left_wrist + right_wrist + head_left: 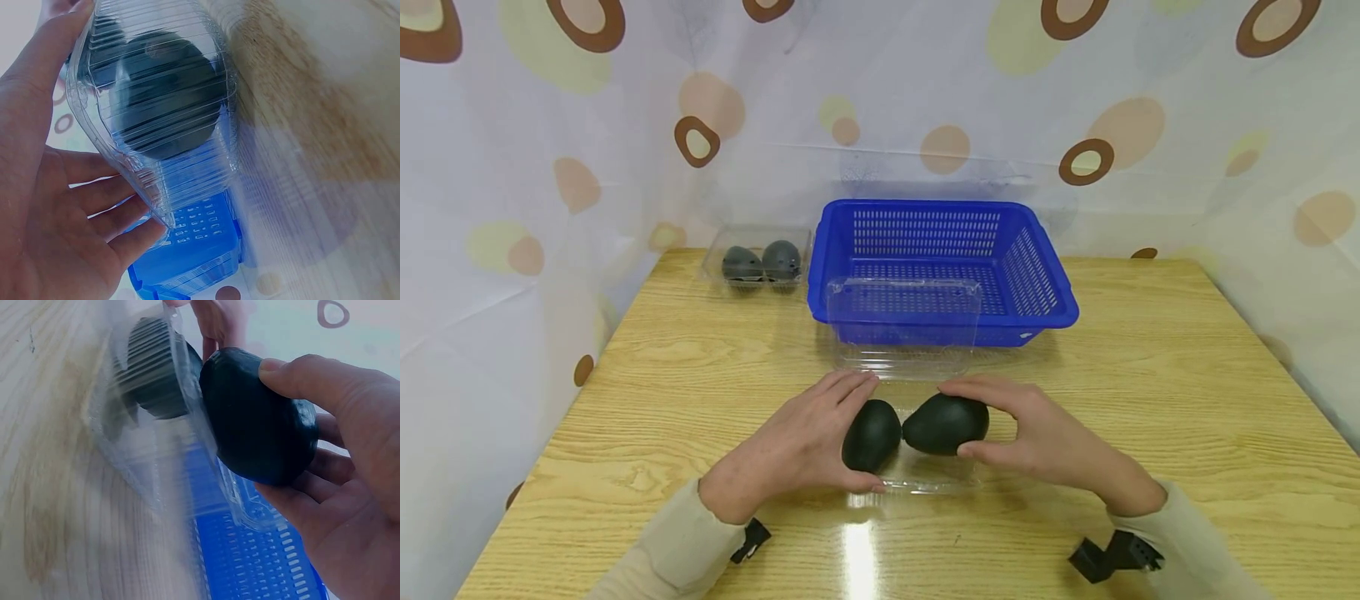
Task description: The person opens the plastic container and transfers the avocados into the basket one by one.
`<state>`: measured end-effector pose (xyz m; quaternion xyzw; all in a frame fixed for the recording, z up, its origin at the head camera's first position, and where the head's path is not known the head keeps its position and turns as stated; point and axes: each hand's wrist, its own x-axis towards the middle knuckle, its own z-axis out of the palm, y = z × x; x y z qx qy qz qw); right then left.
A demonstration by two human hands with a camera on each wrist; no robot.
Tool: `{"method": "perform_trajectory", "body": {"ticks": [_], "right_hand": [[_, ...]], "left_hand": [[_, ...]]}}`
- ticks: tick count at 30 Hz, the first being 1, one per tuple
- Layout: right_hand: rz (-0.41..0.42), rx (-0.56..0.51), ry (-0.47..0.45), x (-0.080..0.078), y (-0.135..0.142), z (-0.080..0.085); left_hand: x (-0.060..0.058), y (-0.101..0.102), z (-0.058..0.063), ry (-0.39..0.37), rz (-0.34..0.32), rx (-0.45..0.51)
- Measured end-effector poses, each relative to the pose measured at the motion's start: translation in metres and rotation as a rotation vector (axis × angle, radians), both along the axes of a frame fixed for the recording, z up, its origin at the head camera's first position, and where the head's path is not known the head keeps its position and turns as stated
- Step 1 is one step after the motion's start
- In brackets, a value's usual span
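A clear plastic clamshell box [925, 485] lies in front of me with its lid [902, 321] raised at the back. In its left half rests a dark green avocado [872, 436], also visible through the ribbed plastic in the left wrist view. My left hand [805, 433] holds the box's left end, thumb at the front rim and fingers at the back rim. My right hand [1037, 433] grips a second avocado [946, 424] between thumb and fingers. That avocado is over the right half, its narrow end against or close beside the first; the right wrist view shows it at the rim.
A blue perforated basket [1052, 308] stands behind the raised lid. To its left is another clear box [711, 265] containing two dark avocados [781, 260]. The wooden table [1150, 375] meets a patterned curtain [895, 100] at the back and sides.
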<state>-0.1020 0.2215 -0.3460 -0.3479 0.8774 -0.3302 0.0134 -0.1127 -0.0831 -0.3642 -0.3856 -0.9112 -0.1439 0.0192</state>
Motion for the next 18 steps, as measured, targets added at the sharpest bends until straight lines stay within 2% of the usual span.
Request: {"method": "perform_trajectory", "body": {"ticks": [18], "right_hand": [[-0.067,-0.013,0.037,-0.003,0.020,0.012]], "left_hand": [[0.000,0.001,-0.001,-0.009,0.012,-0.017]]}}
